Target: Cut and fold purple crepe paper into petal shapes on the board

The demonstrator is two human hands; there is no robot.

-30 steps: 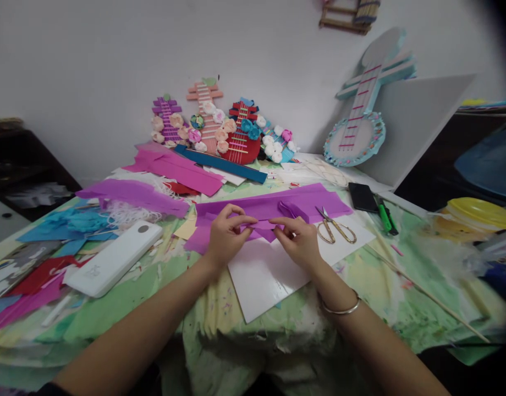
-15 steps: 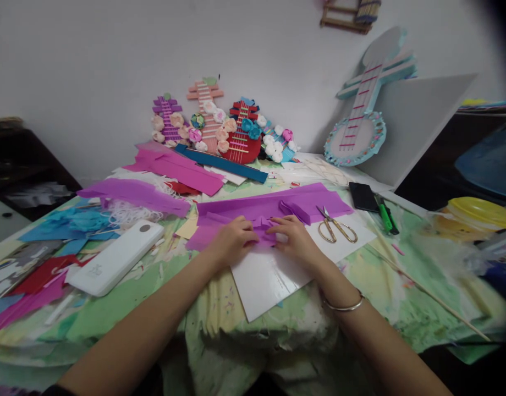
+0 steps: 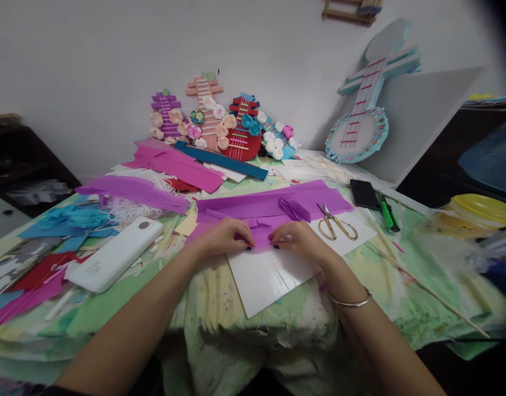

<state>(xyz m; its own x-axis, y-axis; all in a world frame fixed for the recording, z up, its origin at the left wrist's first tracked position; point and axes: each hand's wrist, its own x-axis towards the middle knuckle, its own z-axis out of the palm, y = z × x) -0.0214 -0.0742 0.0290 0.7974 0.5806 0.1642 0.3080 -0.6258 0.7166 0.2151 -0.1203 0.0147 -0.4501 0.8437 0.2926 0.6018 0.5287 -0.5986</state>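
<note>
Between my hands a small piece of purple crepe paper (image 3: 262, 236) is stretched over a white board (image 3: 273, 280). My left hand (image 3: 230, 236) pinches its left edge, thumb and fingers together. On the opposite edge, my right hand (image 3: 296, 240) has its fingers closed in a similar pinch. Behind them lies a larger purple crepe sheet (image 3: 253, 206). A folded purple strip (image 3: 295, 209) rests on that sheet. Gold-handled scissors (image 3: 336, 223) lie partly spread on the board, right of my right hand.
A white power bank (image 3: 115, 256) lies to the left beside coloured paper scraps. On the right are a black phone-like slab (image 3: 364, 194), a green cutter (image 3: 386, 213), a thin stick (image 3: 434, 294) and a yellow-lidded tub (image 3: 484, 209). Decorated paper guitars (image 3: 242, 140) lean on the wall.
My hands have moved slightly apart, and the purple piece between them now shows more openly and flatter. The view has shifted a little; the other things stay in place.
</note>
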